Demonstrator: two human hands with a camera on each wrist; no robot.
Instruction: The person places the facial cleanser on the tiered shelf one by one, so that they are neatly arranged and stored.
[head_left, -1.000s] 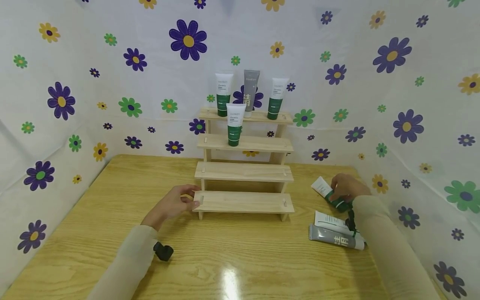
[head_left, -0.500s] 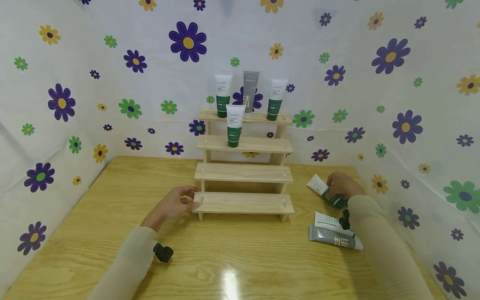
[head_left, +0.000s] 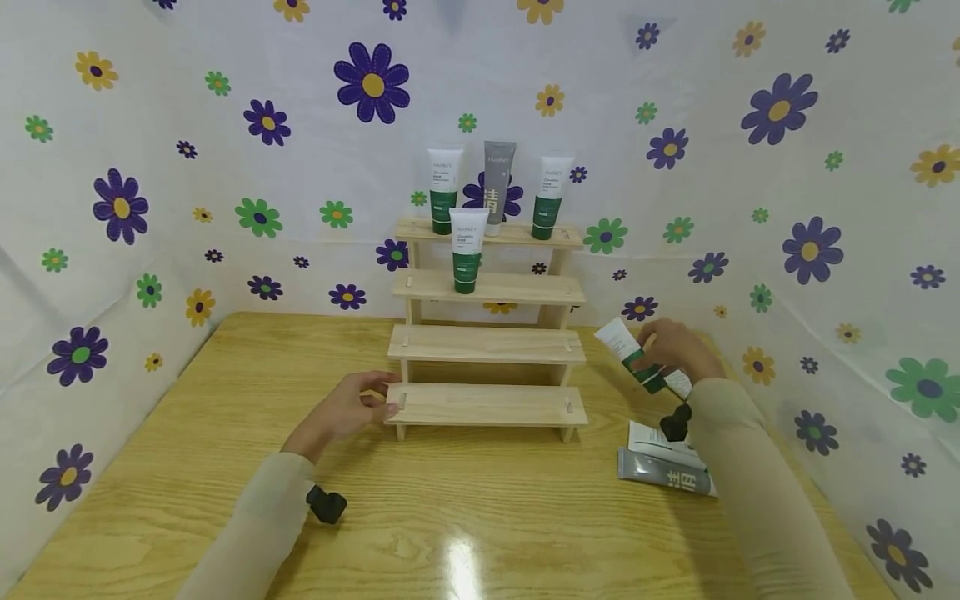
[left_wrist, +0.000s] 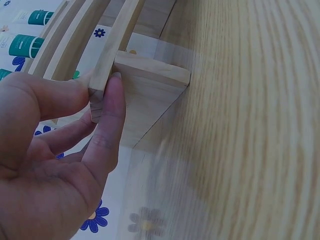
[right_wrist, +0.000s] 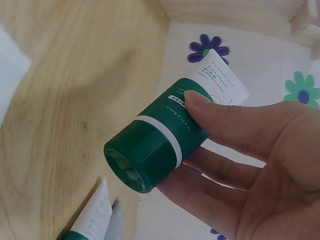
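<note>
My left hand [head_left: 341, 412] pinches the left end of the lowest board of a stepped wooden rack [head_left: 487, 404], thumb and fingers on either side of the board [left_wrist: 112, 55] in the left wrist view. To the rack's right, my right hand [head_left: 678, 348] grips a white-and-green squeeze tube [head_left: 624, 346], its green cap pointing down and its white end tilted up to the left. The right wrist view shows the thumb across the label of this tube [right_wrist: 170, 120]. Two white-and-green tubes and a grey tube [head_left: 497, 183] stand on the top tier; one more white-and-green tube [head_left: 467, 250] stands one tier below.
A white tube [head_left: 656, 442] and a grey tube [head_left: 663, 472] lie side by side on the wooden table [head_left: 450, 517], partly behind the right sleeve. Part of another white item [head_left: 679, 383] shows beneath the right hand. Flower-printed sheeting [head_left: 300, 150] encloses the back and sides.
The right hand has raised the squeeze tube and brought it left toward the rack, tilting it more upright. A white item beneath that hand has come into view. The left hand has stayed put.
</note>
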